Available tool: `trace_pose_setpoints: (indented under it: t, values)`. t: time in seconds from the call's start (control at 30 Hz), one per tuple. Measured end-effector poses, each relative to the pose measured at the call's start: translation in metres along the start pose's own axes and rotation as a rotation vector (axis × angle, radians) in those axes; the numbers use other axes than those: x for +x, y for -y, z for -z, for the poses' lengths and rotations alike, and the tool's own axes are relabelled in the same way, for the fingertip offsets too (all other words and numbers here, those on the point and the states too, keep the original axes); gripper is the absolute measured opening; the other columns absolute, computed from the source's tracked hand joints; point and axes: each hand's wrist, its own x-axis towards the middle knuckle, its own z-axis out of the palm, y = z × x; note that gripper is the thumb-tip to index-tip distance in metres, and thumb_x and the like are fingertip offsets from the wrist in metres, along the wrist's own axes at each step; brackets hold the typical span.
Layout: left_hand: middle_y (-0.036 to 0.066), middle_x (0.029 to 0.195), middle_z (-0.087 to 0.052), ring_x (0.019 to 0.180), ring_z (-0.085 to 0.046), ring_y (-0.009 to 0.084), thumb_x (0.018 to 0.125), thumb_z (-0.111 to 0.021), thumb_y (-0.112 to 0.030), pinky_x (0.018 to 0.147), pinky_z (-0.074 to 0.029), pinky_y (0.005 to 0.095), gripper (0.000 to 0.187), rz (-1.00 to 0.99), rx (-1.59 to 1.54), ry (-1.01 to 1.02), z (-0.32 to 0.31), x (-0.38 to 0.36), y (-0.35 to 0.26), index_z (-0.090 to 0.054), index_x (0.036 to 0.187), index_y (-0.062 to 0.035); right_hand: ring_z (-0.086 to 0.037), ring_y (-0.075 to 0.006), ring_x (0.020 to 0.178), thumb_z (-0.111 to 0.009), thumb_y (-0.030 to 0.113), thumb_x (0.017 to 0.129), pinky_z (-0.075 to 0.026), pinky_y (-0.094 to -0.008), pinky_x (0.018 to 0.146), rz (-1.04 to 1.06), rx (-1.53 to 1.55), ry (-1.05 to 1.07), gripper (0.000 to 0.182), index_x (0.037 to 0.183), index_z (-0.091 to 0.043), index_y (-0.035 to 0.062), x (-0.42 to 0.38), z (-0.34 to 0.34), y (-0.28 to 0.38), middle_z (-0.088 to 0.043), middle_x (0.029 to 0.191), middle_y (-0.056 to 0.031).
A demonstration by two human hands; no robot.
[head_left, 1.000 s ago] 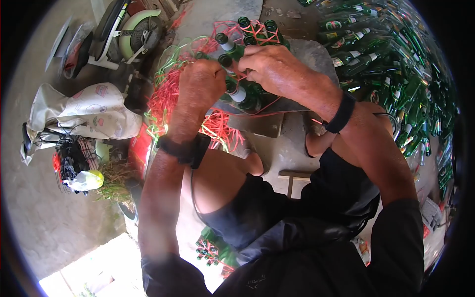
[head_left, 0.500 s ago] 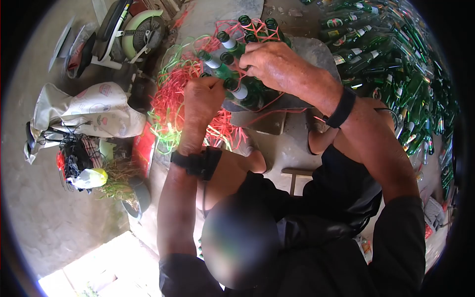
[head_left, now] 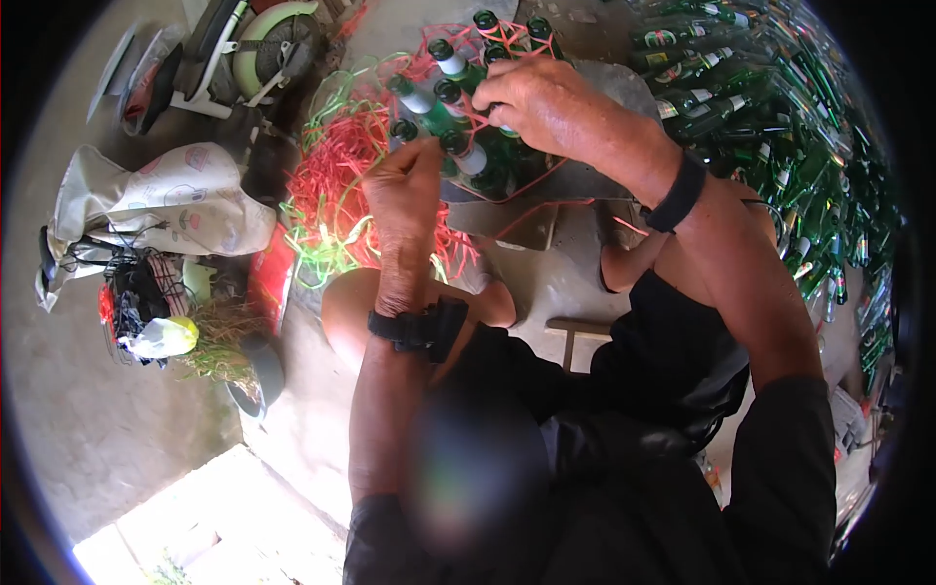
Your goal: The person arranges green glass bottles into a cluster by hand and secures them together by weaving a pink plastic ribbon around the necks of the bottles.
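Green glass bottles (head_left: 478, 161) stand upright in a close group on a dark board (head_left: 624, 97), with red plastic strap (head_left: 531, 183) woven around and between their necks. My left hand (head_left: 408, 185) is closed in a pinch at the near left bottles; what its fingertips hold is hidden. Over the right side of the group, my right hand (head_left: 541, 102) is closed, its fingers pinching the red strap near the necks. One strap length trails right below the bottles. Both wrists wear black bands.
Tangled red and green strap (head_left: 341, 156) is heaped left of the bottles. Many green bottles (head_left: 780, 127) lie piled at the right. A scooter wheel (head_left: 278, 54), a printed white cover (head_left: 185, 200) and a plant pot (head_left: 255, 375) stand at left.
The view has shifted slightly, so the surroundings sit further left. My left hand has moved slightly up and right relative to the view. Both hands stay closed at the bottles.
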Motion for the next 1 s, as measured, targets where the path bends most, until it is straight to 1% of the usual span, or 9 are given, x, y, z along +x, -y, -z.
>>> trace_pose_setpoints:
  t: [0.1, 0.13, 0.2, 0.63, 0.7, 0.8, 0.83, 0.9, 1.0]
  values:
    - [-0.006, 0.078, -0.065, 0.073, -0.052, 0.0023, 0.093, -0.074, -0.008, 0.063, -0.043, 0.0223, 0.016, -0.013, -0.157, -0.085, -0.001, -0.01, 0.007, -0.08, 0.101, 0.0037, -0.069, -0.0366, 0.093, -0.066, 0.013, 0.092, -0.056, -0.0447, 0.083, 0.045, -0.057, -0.004, 0.016, 0.105, -0.072, 0.0054, -0.001, -0.002, -0.005, -0.069, 0.1, -0.0131]
    - [-0.006, 0.078, -0.065, 0.073, -0.052, 0.0023, 0.093, -0.074, -0.008, 0.063, -0.043, 0.0223, 0.016, 0.013, -0.166, -0.084, -0.003, -0.013, 0.005, -0.08, 0.101, 0.0037, -0.072, -0.0361, 0.093, -0.073, 0.008, 0.084, -0.057, -0.0458, 0.082, 0.024, -0.053, -0.025, 0.019, 0.102, -0.076, 0.0059, -0.001, -0.002, -0.004, -0.071, 0.098, -0.0154]
    - [-0.006, 0.077, -0.064, 0.072, -0.052, 0.0023, 0.093, -0.074, -0.009, 0.063, -0.043, 0.022, 0.015, -0.078, -0.123, -0.143, -0.005, -0.019, 0.005, -0.08, 0.101, 0.0033, -0.069, -0.0345, 0.08, -0.069, 0.007, 0.086, -0.055, -0.0434, 0.075, 0.204, -0.005, 0.034, 0.01, 0.091, -0.074, 0.0002, 0.008, 0.01, -0.002, -0.071, 0.084, -0.017]
    - [0.005, 0.097, -0.077, 0.083, -0.065, 0.0075, 0.092, -0.079, -0.008, 0.076, -0.051, 0.0228, 0.02, -0.005, -0.244, -0.147, -0.005, -0.022, 0.005, -0.079, 0.109, 0.0027, -0.07, -0.0412, 0.084, -0.07, 0.006, 0.086, -0.055, -0.0467, 0.076, 0.082, 0.019, 0.066, 0.017, 0.101, -0.074, -0.0018, 0.008, 0.02, 0.008, -0.07, 0.09, -0.0219]
    - [-0.004, 0.079, -0.069, 0.063, -0.052, 0.0005, 0.091, -0.08, -0.009, 0.054, -0.039, 0.0194, 0.018, 0.021, -0.261, -0.158, -0.004, -0.021, 0.005, -0.08, 0.106, 0.0007, -0.07, -0.041, 0.084, -0.071, 0.006, 0.087, -0.055, -0.0465, 0.076, 0.079, 0.016, 0.077, 0.017, 0.101, -0.074, -0.0016, 0.008, 0.022, 0.01, -0.07, 0.091, -0.0216]
    - [-0.011, 0.065, -0.052, 0.052, -0.033, -0.0031, 0.091, -0.081, -0.01, 0.046, -0.021, 0.0202, 0.016, 0.109, -0.284, -0.145, -0.002, -0.022, 0.006, -0.079, 0.104, -0.0014, -0.07, -0.0407, 0.084, -0.072, 0.006, 0.087, -0.055, -0.0459, 0.076, 0.077, 0.001, 0.085, 0.018, 0.103, -0.074, -0.0012, 0.009, 0.02, 0.009, -0.071, 0.092, -0.0215]
    - [-0.011, 0.065, -0.052, 0.052, -0.033, -0.0031, 0.091, -0.081, -0.01, 0.046, -0.021, 0.0202, 0.016, 0.112, -0.277, -0.143, 0.001, -0.021, 0.005, -0.079, 0.104, -0.0014, -0.07, -0.0406, 0.084, -0.072, 0.005, 0.087, -0.056, -0.0458, 0.075, 0.078, 0.021, 0.072, 0.017, 0.103, -0.074, -0.0013, 0.008, 0.017, 0.006, -0.071, 0.092, -0.0217]
    - [-0.003, 0.08, -0.07, 0.062, -0.053, 0.0022, 0.09, -0.079, -0.013, 0.055, -0.04, 0.0202, 0.013, 0.279, -0.325, -0.089, 0.007, -0.021, 0.004, -0.081, 0.098, -0.0029, -0.071, -0.0397, 0.083, -0.07, 0.004, 0.089, -0.056, -0.0445, 0.074, 0.094, 0.044, 0.053, 0.017, 0.104, -0.074, -0.0014, 0.009, 0.017, 0.009, -0.071, 0.091, -0.0218]
    - [-0.006, 0.076, -0.066, 0.056, -0.046, 0.0006, 0.089, -0.081, -0.016, 0.048, -0.033, 0.0204, 0.013, 0.287, -0.345, -0.063, 0.007, -0.019, 0.005, -0.081, 0.096, -0.0057, -0.071, -0.038, 0.082, -0.07, 0.004, 0.09, -0.056, -0.0437, 0.073, 0.033, 0.018, 0.109, 0.017, 0.106, -0.074, -0.0015, 0.007, 0.024, 0.016, -0.071, 0.09, -0.0218]
